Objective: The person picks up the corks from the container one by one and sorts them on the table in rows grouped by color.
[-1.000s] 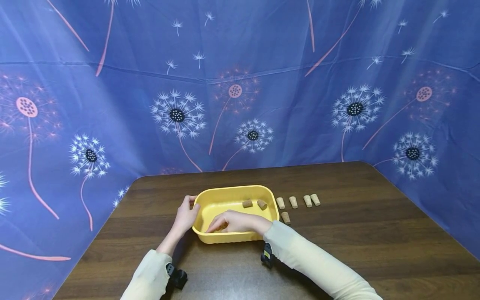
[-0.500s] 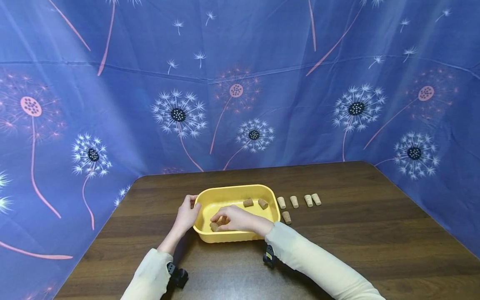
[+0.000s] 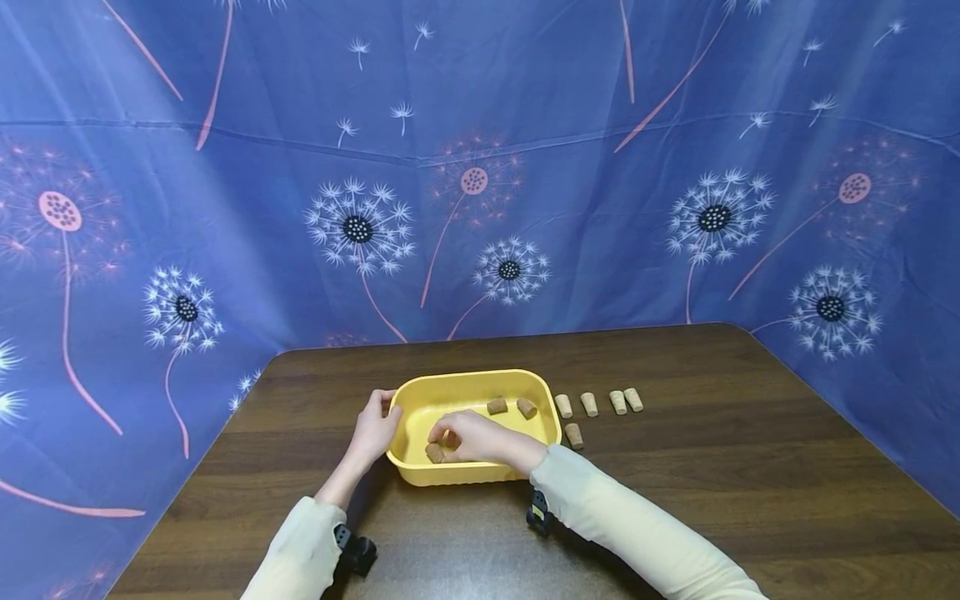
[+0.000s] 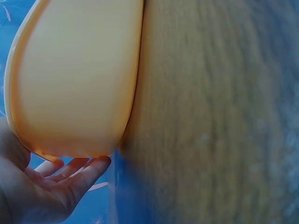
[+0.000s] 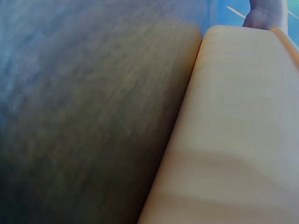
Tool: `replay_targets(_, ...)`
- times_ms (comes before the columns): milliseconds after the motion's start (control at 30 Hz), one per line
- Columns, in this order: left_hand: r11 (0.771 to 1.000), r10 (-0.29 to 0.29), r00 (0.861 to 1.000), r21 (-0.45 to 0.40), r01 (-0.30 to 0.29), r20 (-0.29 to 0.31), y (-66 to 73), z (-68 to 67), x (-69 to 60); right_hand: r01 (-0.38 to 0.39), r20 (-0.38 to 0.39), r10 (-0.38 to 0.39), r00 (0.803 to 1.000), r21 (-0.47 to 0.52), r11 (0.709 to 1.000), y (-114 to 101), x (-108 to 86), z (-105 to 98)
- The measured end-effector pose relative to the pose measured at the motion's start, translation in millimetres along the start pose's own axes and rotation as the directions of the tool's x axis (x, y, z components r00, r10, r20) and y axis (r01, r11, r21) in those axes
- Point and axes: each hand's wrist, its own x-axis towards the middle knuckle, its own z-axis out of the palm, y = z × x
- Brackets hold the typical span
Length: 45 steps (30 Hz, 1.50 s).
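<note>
A yellow plastic tub [image 3: 416,476] stands on the table, and my left hand [image 3: 373,429] grips its left end. In the left wrist view the left hand [image 4: 51,189] has its thumb at the rim and its fingers against the outer end wall. My right hand [image 3: 476,437] reaches over the near rim into the tub. It pinches a cork [image 3: 435,452] low in the near left part; the exact finger contact is partly hidden. Two darker corks [image 3: 497,406] lie at the tub's far right. In the right wrist view the tub's outer wall [image 5: 233,102] hides the right hand.
Several pale corks [image 3: 588,405] stand in a row right of the tub on the brown wooden table [image 3: 712,467]. One darker cork [image 3: 573,436] sits nearer, close to the tub's right end. A blue dandelion-print cloth [image 3: 600,250] hangs behind the table.
A cork has come into sight at my right fingertips. The right fingers first rose and drew back, then shifted slightly right with the cork. The left hand stays on the tub.
</note>
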Motion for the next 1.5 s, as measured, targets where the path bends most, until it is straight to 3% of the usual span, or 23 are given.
replay_targets(267, 1.0, 0.001, 1.0, -0.004, -0.001, -0.005, -0.7, -0.2, -0.6, 0.016, 0.002, -0.016, 1.0, 0.018, 1.0, 0.2, -0.8, 0.7)
replay_targets(533, 1.0, 0.011, 1.0, -0.006, -0.011, -0.005, -0.3, -0.9, -1.3, -0.06, 0.0, 0.06, 0.998, 0.026, 0.998, 1.6, -2.0, -1.2)
replay_targets(900, 1.0, 0.018, 1.0, 0.004, -0.018, 0.002, -0.9, -1.5, -2.3, -0.096, 0.016, 0.095, 0.995, 0.1, 0.99, 3.4, -5.8, -8.1)
replay_targets(1133, 1.0, 0.028, 1.0, 0.001, -0.028, -0.001, -0.9, -0.1, -0.8, -0.088, -0.009, 0.089, 0.996, 0.073, 0.993, 3.9, -14.0, -22.9)
replay_targets(1267, 0.999, 0.033, 0.999, -0.003, -0.033, -0.003, -2.0, 0.0, -0.7, -0.074, -0.046, 0.074, 0.996, 0.011, 0.997, 3.9, -17.3, -29.2)
replay_targets(1500, 1.0, 0.007, 1.0, -0.009, -0.007, 0.023, -2.2, 0.0, -0.8, -0.018, -0.093, 0.012, 0.996, -0.065, 0.998, 5.0, -25.1, -36.8)
